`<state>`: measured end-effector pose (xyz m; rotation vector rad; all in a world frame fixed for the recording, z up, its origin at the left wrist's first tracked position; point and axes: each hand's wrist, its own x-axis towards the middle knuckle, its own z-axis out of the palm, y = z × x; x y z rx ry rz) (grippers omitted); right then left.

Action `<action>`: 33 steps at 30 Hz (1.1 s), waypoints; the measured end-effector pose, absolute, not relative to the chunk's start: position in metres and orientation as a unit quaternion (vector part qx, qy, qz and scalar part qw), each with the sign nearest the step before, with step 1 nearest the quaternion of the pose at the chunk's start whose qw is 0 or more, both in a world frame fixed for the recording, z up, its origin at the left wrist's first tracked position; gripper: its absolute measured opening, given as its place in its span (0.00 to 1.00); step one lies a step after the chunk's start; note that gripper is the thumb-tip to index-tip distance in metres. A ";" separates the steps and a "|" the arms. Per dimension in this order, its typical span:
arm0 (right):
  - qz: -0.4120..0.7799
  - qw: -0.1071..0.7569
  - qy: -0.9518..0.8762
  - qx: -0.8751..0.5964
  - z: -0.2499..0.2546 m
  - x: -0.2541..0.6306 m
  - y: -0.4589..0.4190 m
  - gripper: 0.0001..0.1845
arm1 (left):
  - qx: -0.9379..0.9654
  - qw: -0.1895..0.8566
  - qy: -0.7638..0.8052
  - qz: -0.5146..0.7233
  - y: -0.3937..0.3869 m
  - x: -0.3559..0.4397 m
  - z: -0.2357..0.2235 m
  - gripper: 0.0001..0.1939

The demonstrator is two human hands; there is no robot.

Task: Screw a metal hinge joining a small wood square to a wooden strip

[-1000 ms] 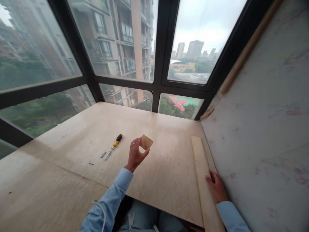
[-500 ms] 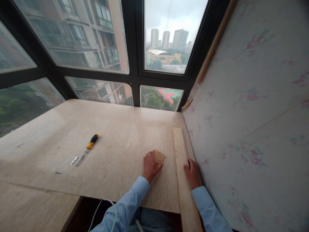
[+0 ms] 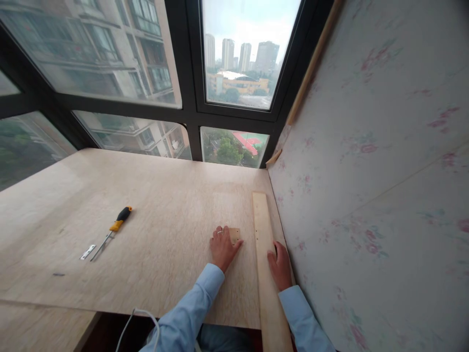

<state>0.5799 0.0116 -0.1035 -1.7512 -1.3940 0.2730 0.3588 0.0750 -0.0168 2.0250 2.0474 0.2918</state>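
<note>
A small wooden block (image 3: 235, 235) with little dark holes lies on the pale tabletop. My left hand (image 3: 223, 248) holds it from the left, fingers along its far-left side and thumb at its near right corner; part of the block is hidden under the hand. To the right, a long wooden board (image 3: 262, 215) runs from mid-table toward me, past the table's front edge. Two dark holes show near its left edge. My right hand (image 3: 280, 266) grips the board's right edge, thumb on top and the other fingers curled down its far side.
On the left lie a yellow-and-black screwdriver (image 3: 120, 219), a metal plate (image 3: 88, 252) with holes and a small dark screw-like piece (image 3: 58, 275). A white cable (image 3: 146, 313) hangs by my left sleeve. The flowered wall (image 3: 351, 195) stands close on the right; windows border the back.
The small block has turned under my left hand, so its holed edge now runs nearly parallel to the long board. My right hand keeps its place on the board. The view has shifted rightward.
</note>
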 end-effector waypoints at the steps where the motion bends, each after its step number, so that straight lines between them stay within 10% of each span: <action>1: 0.113 0.429 -0.558 -0.701 -0.103 0.580 0.012 0.26 | 0.696 0.127 0.698 0.106 0.075 0.358 -0.018 0.39; 22: 0.218 0.364 -0.561 -0.711 -0.062 0.586 0.051 0.32 | 0.695 0.264 0.553 0.377 -0.013 0.191 -0.054 0.09; 33: 0.280 0.210 -0.893 -0.284 0.059 0.261 0.133 0.15 | 0.620 0.274 0.590 0.439 -0.025 0.184 -0.062 0.09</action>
